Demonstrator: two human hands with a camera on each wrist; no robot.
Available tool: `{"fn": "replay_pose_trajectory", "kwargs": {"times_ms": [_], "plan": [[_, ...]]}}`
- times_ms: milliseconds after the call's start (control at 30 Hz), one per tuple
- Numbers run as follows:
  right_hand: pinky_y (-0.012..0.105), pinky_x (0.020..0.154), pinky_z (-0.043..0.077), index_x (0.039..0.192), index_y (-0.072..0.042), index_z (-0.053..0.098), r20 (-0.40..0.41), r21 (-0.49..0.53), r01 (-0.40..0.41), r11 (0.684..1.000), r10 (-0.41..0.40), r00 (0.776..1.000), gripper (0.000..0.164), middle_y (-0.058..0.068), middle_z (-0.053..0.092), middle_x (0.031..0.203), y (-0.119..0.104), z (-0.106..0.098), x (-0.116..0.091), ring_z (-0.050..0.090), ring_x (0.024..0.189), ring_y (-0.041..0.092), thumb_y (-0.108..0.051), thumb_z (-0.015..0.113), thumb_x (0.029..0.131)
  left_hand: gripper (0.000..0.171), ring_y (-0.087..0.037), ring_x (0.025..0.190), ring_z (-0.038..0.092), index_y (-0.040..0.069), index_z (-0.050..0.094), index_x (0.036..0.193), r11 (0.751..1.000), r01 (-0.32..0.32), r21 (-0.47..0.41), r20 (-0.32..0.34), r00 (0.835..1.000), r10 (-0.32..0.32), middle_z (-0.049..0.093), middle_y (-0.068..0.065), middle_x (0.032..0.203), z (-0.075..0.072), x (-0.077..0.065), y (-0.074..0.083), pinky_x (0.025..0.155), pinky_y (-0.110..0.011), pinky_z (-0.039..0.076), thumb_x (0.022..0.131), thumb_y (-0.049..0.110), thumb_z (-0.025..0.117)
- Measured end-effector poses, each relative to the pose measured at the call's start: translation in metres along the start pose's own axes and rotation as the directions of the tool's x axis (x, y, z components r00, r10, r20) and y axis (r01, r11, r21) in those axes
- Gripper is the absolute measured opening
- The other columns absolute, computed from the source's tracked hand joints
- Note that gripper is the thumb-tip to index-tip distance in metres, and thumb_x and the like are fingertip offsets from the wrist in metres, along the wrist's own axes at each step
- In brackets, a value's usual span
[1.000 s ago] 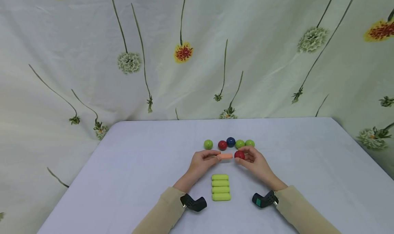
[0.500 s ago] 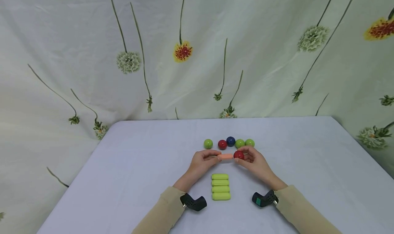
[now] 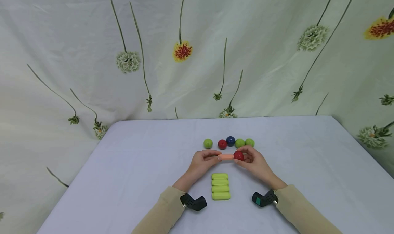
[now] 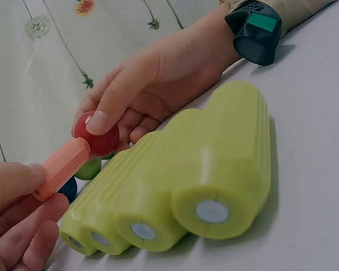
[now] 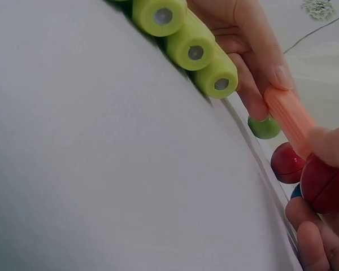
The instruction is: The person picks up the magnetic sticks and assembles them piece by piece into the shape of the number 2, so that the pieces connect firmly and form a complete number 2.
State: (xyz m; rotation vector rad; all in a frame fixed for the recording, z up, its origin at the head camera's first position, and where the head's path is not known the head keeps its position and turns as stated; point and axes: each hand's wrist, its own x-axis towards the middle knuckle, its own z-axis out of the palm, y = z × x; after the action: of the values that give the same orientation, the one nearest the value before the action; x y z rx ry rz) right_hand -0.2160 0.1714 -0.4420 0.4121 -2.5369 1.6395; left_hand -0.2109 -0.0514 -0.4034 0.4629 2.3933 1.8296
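Observation:
My left hand (image 3: 201,163) pinches an orange ribbed rod (image 3: 226,157) by its left end, between thumb and fingers. My right hand (image 3: 257,164) grips a red ball (image 3: 238,155) between thumb and fingertips. Rod and ball touch end to end, as the left wrist view shows at the orange rod (image 4: 63,168) and red ball (image 4: 96,132). Nearer to me, between the forearms, several yellow-green rods (image 3: 220,189) lie side by side. Pale round discs show in their ends in the left wrist view.
Behind the hands, a row of loose balls lies on the white table (image 3: 138,165): a green ball (image 3: 208,143), a red ball (image 3: 222,144), a blue ball (image 3: 230,141) and two more green balls (image 3: 245,143). A flowered cloth (image 3: 197,73) hangs behind the table.
The red ball in my right hand has moved slightly left, closing the small gap to the orange rod. The loose balls and yellow-green rods lie as before.

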Motion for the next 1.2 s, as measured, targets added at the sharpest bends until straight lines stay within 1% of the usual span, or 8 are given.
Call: {"fn": "replay_pose_trajectory", "kwargs": {"times_ms": [133, 267, 367, 533, 733, 933, 1100, 1200], "plan": [[0.024, 0.07, 0.049, 0.114, -0.009, 0.055, -0.009, -0.041, 0.027, 0.999, -0.028, 1.0, 0.044, 0.006, 0.062, 0.103, 0.003, 0.0, -0.001, 0.058, 0.079, 0.018, -0.011, 0.078, 0.077, 0.023, -0.017, 0.088, 0.065, -0.003, 0.068, 0.106, 1.0, -0.014, 0.015, -0.004, 1.0, 0.014, 0.066, -0.015, 0.107, 0.001, 0.0, -0.001, 0.075, -0.022, 0.05, 0.087, 0.01, 0.066], [0.024, 0.065, 0.047, 0.11, -0.011, 0.058, -0.035, -0.149, 0.067, 0.987, -0.073, 0.997, 0.04, 0.0, 0.063, 0.094, 0.006, 0.0, -0.002, 0.056, 0.073, 0.013, -0.016, 0.079, 0.076, 0.021, -0.013, 0.083, 0.062, -0.003, 0.068, 0.105, 0.999, -0.02, 0.025, -0.015, 1.0, 0.02, 0.067, -0.013, 0.104, 0.002, 0.001, -0.004, 0.071, -0.02, 0.049, 0.088, 0.009, 0.065], [0.025, 0.061, 0.044, 0.107, -0.013, 0.061, -0.05, -0.212, 0.074, 0.975, -0.086, 0.995, 0.039, -0.004, 0.062, 0.085, 0.008, 0.0, -0.003, 0.053, 0.067, 0.011, -0.021, 0.081, 0.074, 0.02, -0.015, 0.081, 0.061, -0.002, 0.068, 0.105, 1.0, -0.006, -0.001, -0.029, 1.0, 0.006, 0.067, -0.012, 0.101, 0.004, 0.008, -0.016, 0.071, -0.023, 0.05, 0.088, 0.008, 0.064], [0.024, 0.059, 0.043, 0.106, -0.014, 0.062, -0.057, -0.221, 0.062, 0.973, -0.077, 0.995, 0.039, -0.006, 0.065, 0.082, 0.008, 0.0, -0.002, 0.052, 0.065, 0.01, -0.02, 0.082, 0.073, 0.02, -0.017, 0.079, 0.06, 0.002, 0.069, 0.105, 0.999, 0.012, -0.052, -0.045, 0.999, -0.014, 0.067, -0.007, 0.097, 0.006, 0.016, -0.036, 0.07, -0.027, 0.052, 0.088, 0.013, 0.066], [0.023, 0.058, 0.041, 0.106, -0.012, 0.061, -0.045, -0.219, 0.046, 0.975, -0.057, 0.997, 0.038, -0.004, 0.068, 0.083, 0.006, 0.0, -0.002, 0.051, 0.064, 0.011, -0.021, 0.081, 0.074, 0.02, -0.015, 0.077, 0.06, 0.003, 0.069, 0.103, 0.998, 0.007, -0.063, -0.047, 0.999, -0.01, 0.068, -0.006, 0.096, 0.006, 0.017, -0.038, 0.069, -0.024, 0.051, 0.088, 0.016, 0.066], [0.023, 0.057, 0.039, 0.106, -0.012, 0.061, -0.037, -0.228, 0.051, 0.972, -0.061, 0.997, 0.037, -0.004, 0.067, 0.083, 0.004, 0.0, -0.003, 0.049, 0.065, 0.011, -0.022, 0.08, 0.075, 0.02, -0.021, 0.08, 0.06, 0.002, 0.069, 0.105, 0.997, -0.017, -0.072, -0.052, 0.999, 0.013, 0.067, -0.008, 0.097, 0.006, 0.016, -0.039, 0.071, -0.032, 0.053, 0.089, 0.014, 0.065], [0.023, 0.058, 0.04, 0.106, -0.013, 0.061, -0.038, -0.245, 0.048, 0.968, -0.059, 0.998, 0.037, -0.005, 0.065, 0.08, 0.004, 0.001, -0.003, 0.048, 0.065, 0.012, -0.019, 0.08, 0.075, 0.02, -0.017, 0.078, 0.06, 0.004, 0.069, 0.104, 0.999, -0.043, -0.033, -0.072, 0.997, 0.041, 0.067, -0.006, 0.096, 0.005, 0.015, -0.039, 0.069, -0.028, 0.052, 0.089, 0.017, 0.066], [0.024, 0.058, 0.04, 0.106, -0.012, 0.061, -0.037, -0.246, 0.051, 0.968, -0.062, 0.997, 0.037, -0.005, 0.064, 0.079, 0.002, 0.001, -0.003, 0.048, 0.065, 0.013, -0.018, 0.08, 0.075, 0.018, -0.013, 0.079, 0.059, 0.006, 0.07, 0.102, 0.996, -0.08, 0.044, -0.127, 0.988, 0.085, 0.067, -0.003, 0.094, 0.005, 0.015, -0.04, 0.07, -0.023, 0.05, 0.089, 0.019, 0.066]]}}
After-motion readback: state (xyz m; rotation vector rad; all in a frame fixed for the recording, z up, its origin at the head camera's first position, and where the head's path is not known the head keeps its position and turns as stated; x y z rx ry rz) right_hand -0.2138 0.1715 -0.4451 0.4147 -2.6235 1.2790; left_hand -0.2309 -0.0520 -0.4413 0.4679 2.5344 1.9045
